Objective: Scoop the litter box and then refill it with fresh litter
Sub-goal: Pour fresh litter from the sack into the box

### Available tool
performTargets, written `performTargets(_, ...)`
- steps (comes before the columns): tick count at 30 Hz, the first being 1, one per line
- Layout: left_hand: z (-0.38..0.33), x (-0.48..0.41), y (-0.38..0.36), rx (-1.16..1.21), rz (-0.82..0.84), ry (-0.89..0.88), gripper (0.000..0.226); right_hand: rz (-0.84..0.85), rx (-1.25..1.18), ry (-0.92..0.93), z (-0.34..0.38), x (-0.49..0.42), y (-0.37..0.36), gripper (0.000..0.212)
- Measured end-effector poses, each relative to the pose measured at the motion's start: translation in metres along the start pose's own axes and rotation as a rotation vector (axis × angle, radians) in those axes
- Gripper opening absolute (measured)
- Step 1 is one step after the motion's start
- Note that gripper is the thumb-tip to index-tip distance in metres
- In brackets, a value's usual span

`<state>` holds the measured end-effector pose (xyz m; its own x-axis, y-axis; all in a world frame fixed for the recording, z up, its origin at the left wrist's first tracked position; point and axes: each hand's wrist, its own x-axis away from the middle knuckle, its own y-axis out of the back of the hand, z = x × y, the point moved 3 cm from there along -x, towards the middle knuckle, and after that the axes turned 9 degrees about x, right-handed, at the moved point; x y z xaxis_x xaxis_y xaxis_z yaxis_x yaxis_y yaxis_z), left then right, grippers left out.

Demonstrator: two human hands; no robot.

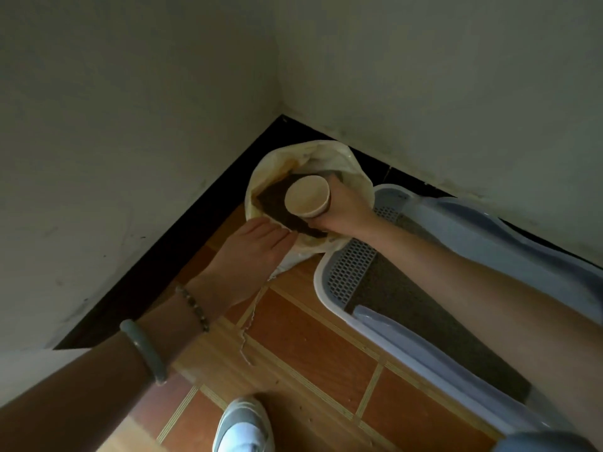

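Paper cup [306, 197] in right hand [346, 207], seemingly empty, over litter sack [326, 151].

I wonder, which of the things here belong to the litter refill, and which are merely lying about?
Belonging to the job:
litter bag
paper cup
litter box
left hand
right hand

Lying about:
loose string
grey shoe
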<state>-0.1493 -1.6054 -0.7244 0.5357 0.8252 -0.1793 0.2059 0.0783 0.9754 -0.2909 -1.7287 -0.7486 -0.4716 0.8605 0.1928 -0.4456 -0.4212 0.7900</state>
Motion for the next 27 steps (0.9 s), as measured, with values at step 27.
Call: performTargets(27,-0.025,0.070,0.051,0.078,0.030,0.334,0.047,-0.008,-0.069,0.231,0.079,0.066,0.049,0.051)
